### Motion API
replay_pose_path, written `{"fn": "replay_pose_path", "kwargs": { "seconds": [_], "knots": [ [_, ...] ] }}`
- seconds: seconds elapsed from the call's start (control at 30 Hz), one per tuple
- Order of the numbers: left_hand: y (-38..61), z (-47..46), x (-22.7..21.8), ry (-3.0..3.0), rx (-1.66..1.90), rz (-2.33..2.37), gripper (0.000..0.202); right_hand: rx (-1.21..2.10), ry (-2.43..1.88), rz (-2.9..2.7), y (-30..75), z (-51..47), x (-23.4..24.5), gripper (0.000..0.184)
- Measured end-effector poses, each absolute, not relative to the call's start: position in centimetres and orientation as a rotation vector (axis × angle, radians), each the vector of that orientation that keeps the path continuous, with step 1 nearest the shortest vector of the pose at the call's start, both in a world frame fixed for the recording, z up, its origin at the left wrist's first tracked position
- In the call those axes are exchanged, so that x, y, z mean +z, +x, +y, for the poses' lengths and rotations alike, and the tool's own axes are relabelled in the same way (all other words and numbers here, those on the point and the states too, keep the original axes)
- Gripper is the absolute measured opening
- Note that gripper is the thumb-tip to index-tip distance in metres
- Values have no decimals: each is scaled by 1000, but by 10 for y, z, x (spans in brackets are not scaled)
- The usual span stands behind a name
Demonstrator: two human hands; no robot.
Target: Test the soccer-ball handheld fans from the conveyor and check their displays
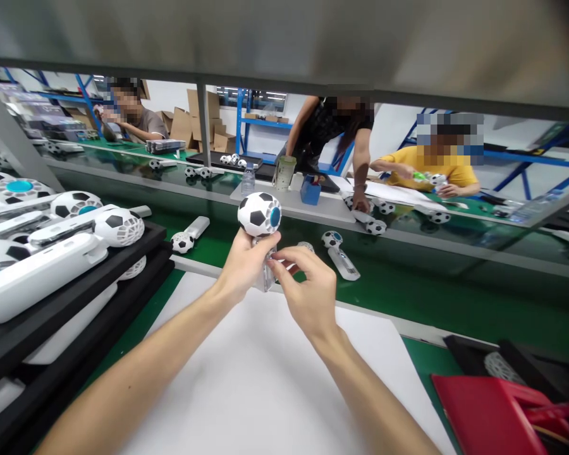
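Note:
A handheld fan (260, 214) with a black-and-white football-shaped head and a blue round centre stands upright in front of me. My left hand (243, 262) is closed around its handle, just below the head. Thumb and fingertips of my right hand (308, 284) are pinched together against the side of the handle. Whatever lies between those fingertips is too small or hidden to make out. The handle's lower end shows below my hands, over the white sheet (265, 379).
At left, black trays (137, 253) hold several similar fans. Single fans lie on the green conveyor (408, 284), one (341, 256) just beyond my right hand. A red box-like object (483, 414) sits at right. Across the line, several people work; one person's hand (360, 201) touches a fan.

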State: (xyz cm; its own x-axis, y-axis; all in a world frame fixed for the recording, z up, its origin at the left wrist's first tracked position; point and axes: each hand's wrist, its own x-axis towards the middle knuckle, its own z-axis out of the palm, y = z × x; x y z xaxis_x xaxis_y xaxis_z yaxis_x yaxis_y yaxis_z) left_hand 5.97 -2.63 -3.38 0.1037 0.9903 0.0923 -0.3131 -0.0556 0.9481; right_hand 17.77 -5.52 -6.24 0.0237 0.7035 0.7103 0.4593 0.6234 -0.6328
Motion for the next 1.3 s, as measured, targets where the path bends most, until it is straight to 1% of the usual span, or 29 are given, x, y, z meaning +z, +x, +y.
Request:
{"fn": "replay_pose_path", "kwargs": {
  "seconds": [0.27,0.53,0.67,0.83,0.97,1.13,1.3],
  "knots": [
    [60,-26,-40,1191,1390,855,19,383,-1116,-1551,179,-60,-57,10],
    [63,-25,-47,1254,1475,816,25,611,-1237,-1437,179,-64,-48,16],
    [65,-28,-48,1287,1447,754,23,758,-1255,-1364,181,-64,-44,16],
    [67,-33,-49,1313,1406,692,24,925,-1231,-1275,183,-61,-43,15],
    [69,-35,-50,1323,1376,670,29,960,-1193,-1231,181,-61,-46,20],
    [69,-35,-48,1258,1332,633,35,939,-1159,-1205,177,-61,-48,21],
    [69,-35,-45,1234,1327,622,35,904,-1153,-1219,177,-60,-49,22]
  ]
}}
